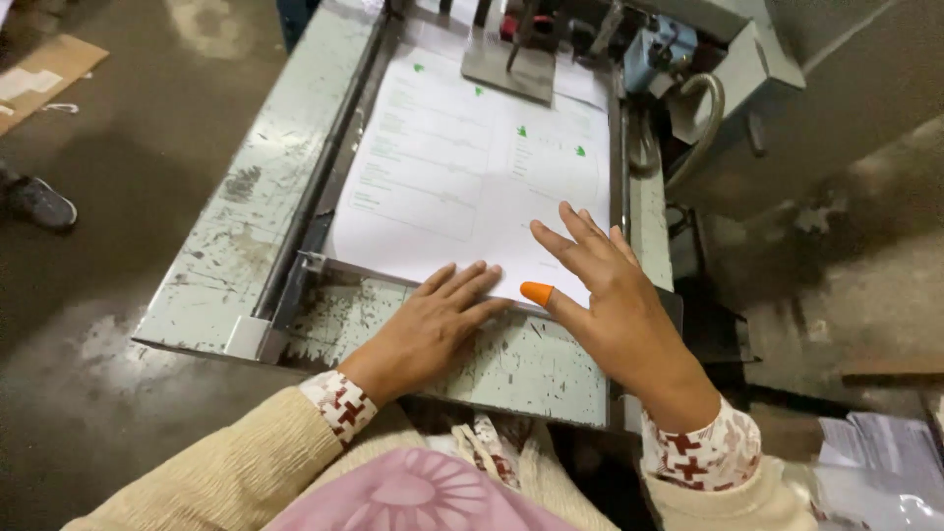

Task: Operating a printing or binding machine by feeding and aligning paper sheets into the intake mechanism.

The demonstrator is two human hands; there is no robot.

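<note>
Apparently both hands (pixel 433 329) flat against paper stack (pixel 462 177).

White paper stack (pixel 462 167), faint grey print blocks, small green marks along far and right parts. Machine table (pixel 246 211) pale grey-green, paint chipped in dark speckles, worst at near edge. Grey metal plate (pixel 511 69) at far end, light blue part (pixel 654 49) to its right, a bit of red beside the plate. Right hand (pixel 615 305): bright orange cap (pixel 537 292) on thumb. Cuffs (pixel 339 403) white with dark red cross pattern, both wrists. Sleeves (pixel 226 472) cream knit. Pink cloth (pixel 413 497) near bottom, lighter petal pattern. Floor (pixel 108 177) dark grey, pale blotches. Brown cardboard (pixel 44 74) far left. Dark shoe (pixel 39 202), left.
</note>
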